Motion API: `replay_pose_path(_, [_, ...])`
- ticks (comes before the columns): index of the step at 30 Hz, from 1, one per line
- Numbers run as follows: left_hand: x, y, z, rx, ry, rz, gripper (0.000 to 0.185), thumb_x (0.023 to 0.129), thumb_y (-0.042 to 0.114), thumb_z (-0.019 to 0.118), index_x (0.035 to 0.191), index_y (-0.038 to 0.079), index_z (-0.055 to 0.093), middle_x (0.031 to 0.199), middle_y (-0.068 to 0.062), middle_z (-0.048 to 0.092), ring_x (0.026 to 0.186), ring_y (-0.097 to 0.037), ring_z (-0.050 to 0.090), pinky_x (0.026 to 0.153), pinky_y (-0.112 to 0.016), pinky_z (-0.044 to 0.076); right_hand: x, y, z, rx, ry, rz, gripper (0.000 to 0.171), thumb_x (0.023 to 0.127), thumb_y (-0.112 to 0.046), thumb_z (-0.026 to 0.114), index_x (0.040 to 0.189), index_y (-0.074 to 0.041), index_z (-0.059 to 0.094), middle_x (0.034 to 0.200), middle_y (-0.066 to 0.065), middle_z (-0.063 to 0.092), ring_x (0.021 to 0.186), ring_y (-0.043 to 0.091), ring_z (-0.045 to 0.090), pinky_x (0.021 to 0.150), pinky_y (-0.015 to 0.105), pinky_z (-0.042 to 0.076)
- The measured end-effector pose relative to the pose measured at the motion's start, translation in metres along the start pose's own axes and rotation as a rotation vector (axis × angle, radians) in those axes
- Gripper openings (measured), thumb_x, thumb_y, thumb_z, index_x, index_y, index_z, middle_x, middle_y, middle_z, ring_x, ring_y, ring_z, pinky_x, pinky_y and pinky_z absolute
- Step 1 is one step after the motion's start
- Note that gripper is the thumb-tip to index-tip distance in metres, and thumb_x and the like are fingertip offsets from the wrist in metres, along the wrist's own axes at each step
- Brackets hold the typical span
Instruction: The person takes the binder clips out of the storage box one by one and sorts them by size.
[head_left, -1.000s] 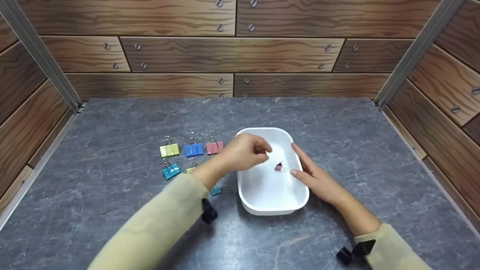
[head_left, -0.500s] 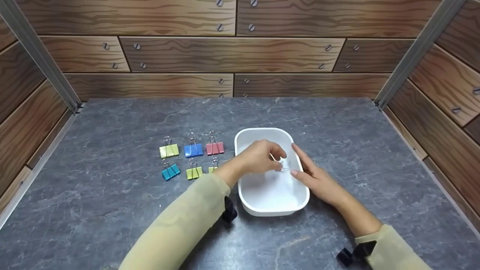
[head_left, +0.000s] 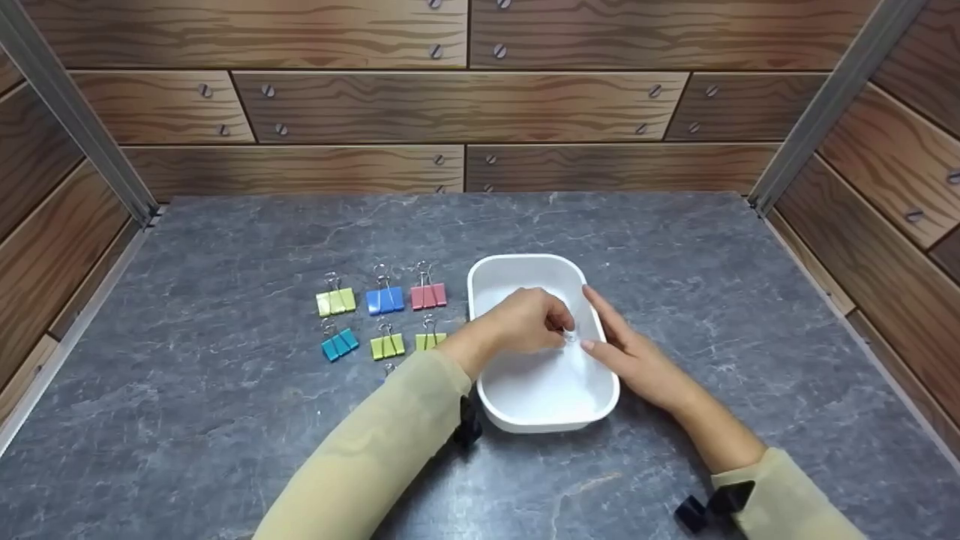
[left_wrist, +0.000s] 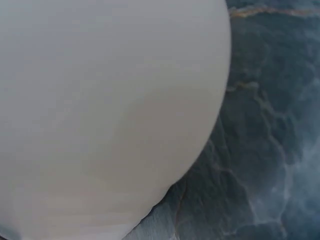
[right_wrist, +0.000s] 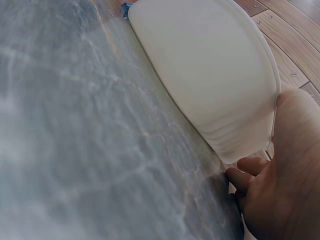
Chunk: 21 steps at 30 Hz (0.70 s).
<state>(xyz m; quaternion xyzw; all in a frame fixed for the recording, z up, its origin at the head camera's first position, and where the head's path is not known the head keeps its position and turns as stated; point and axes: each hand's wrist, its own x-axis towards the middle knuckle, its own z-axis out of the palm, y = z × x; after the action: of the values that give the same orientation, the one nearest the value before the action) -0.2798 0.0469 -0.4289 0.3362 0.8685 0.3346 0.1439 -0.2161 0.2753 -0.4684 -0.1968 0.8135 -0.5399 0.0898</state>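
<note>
A white plastic tub (head_left: 540, 390) stands on the table. My left hand (head_left: 525, 321) reaches down inside it, thumb and forefinger pinching a small binder clip (head_left: 570, 337); its wire handle shows, while its body is hidden behind the fingers. My right hand (head_left: 634, 361) holds the tub's right side, thumb over the rim and the other fingers along the outer wall. In the right wrist view those fingers lie curled by the tub's end (right_wrist: 215, 90). Only the tub's pale wall (left_wrist: 110, 100) and the table fill the left wrist view.
Binder clips stand in rows left of the tub: yellow (head_left: 335, 301), blue (head_left: 385, 300) and pink (head_left: 428, 295) behind, teal (head_left: 340, 344) and two yellow ones (head_left: 387, 346) in front. My left sleeve (head_left: 375, 442) covers part of the area nearer me. Wood-patterned walls (head_left: 465, 105) enclose the table.
My left hand has moved right and down into the tub, onto the small pink clip that lay there in view. My right hand has kept its place on the tub.
</note>
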Motion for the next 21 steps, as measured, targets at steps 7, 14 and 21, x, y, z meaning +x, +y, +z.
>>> replay_pose_path(7, [0.002, 0.0005, 0.0024, 0.083, -0.006, -0.009, 0.015, 0.093, 0.008, 0.079, 0.108, 0.009, 0.082, 0.096, 0.001, 0.078, 0.085, -0.005, 0.063, 0.078, -0.017, 0.05, -0.0006, -0.0005, -0.0006, -0.029, 0.011, 0.011, 0.076, 0.11, -0.026, 0.061, 0.171, -0.031, 0.017, 0.169, 0.019, 0.032, 0.145, 0.035, 0.046, 0.102, 0.027, 0.051])
replay_pose_path(14, [0.0027, 0.0006, 0.0035, 0.103, 0.003, -0.012, 0.005, 0.091, 0.009, 0.082, 0.095, 0.011, 0.08, 0.083, 0.007, 0.071, 0.079, -0.006, 0.058, 0.074, -0.019, 0.047, -0.0016, -0.0007, -0.0022, -0.033, 0.008, 0.025, 0.076, 0.11, -0.027, 0.06, 0.171, -0.031, 0.017, 0.169, 0.018, 0.033, 0.142, 0.036, 0.049, 0.099, 0.03, 0.054])
replay_pose_path(21, [-0.0017, 0.002, 0.0026, 0.112, 0.025, -0.024, 0.008, 0.093, 0.01, 0.081, 0.088, 0.013, 0.077, 0.078, 0.008, 0.066, 0.074, -0.009, 0.056, 0.07, -0.02, 0.045, -0.0008, -0.0008, -0.001, -0.028, -0.002, 0.027, 0.076, 0.11, -0.029, 0.059, 0.171, -0.034, 0.016, 0.172, 0.017, 0.025, 0.148, 0.036, 0.041, 0.102, 0.026, 0.051])
